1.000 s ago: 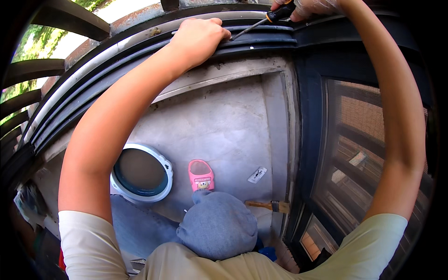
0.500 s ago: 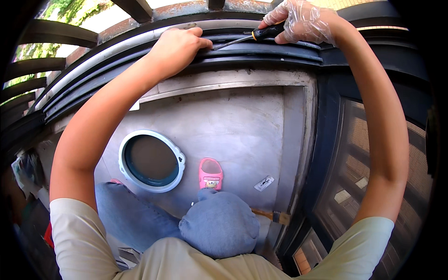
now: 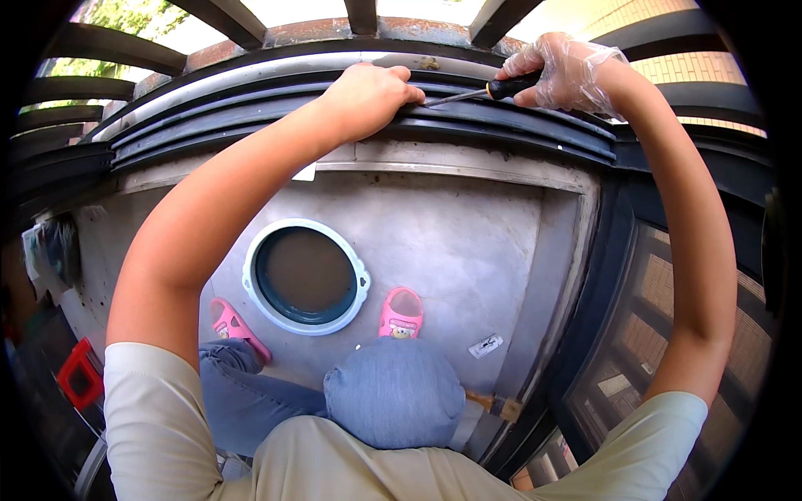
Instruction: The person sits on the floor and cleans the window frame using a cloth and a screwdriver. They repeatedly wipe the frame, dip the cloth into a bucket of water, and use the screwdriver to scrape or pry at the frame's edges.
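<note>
My right hand, in a clear plastic glove, is closed around the black handle of a screwdriver. The metal shaft points left and lies low over the dark window track. My bare left hand rests on the track with its fingers curled together. Its fingertips are at the screwdriver's tip; whether they pinch the tip or something small there is hidden.
Dark bars stand beyond the track. Below, a pale blue basin of murky water sits on the floor between my knees and the ledge. A brush lies by my right knee. A screened door stands at the right.
The view has shifted, so the track, basin and floor appear farther right and lower. Both hands keep their places at the track, the screwdriver still in my right hand.
</note>
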Demonstrator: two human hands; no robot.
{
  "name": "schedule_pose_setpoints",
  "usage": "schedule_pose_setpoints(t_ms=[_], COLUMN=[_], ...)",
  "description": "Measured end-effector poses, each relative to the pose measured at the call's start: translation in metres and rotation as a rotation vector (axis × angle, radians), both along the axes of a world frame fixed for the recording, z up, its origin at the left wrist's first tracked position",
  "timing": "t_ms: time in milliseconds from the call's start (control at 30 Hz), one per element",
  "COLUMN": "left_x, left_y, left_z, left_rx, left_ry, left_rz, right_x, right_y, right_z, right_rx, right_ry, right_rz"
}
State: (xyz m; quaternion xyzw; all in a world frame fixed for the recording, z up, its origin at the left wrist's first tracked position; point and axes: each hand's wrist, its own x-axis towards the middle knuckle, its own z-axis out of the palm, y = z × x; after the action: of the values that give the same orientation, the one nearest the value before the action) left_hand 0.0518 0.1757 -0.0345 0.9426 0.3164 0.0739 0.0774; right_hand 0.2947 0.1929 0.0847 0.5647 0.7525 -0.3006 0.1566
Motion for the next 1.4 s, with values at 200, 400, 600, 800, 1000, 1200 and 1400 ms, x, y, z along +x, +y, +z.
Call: schedule_pose_setpoints(t_ms=[200,400,600,800,1000,1200,1400], left_x=[-0.054,-0.102,-0.15,-0.179,-0.212,-0.258,-0.239], left_y=[0.0,-0.012,-0.017,-0.01,-0.001,0.002,-0.01], left_z=[-0.001,0.008,0.024,0.027,0.027,0.04,0.037], left_rx=[0.017,0.012,-0.148,-0.129,-0.074,-0.053,-0.103], left_ry=[0.04,0.059,-0.144,-0.078,0.035,0.091,-0.13], left_rz=[0.027,0.031,0.262,0.29,0.427,0.646,0.52], right_x=[-0.047,-0.098,-0.107,-0.075,-0.082,-0.076,-0.075], right_y=[0.008,0.013,0.022,0.027,0.004,-0.008,-0.012], right_z=[-0.009,0.018,0.02,-0.006,-0.035,-0.05,-0.043], right_rx=[0.054,0.04,-0.041,-0.185,-0.174,-0.164,-0.142], right_ry=[0.033,-0.101,-0.106,0.008,0.192,0.288,0.32], right_rz=[0.118,0.15,0.137,-0.089,-0.117,-0.101,-0.126])
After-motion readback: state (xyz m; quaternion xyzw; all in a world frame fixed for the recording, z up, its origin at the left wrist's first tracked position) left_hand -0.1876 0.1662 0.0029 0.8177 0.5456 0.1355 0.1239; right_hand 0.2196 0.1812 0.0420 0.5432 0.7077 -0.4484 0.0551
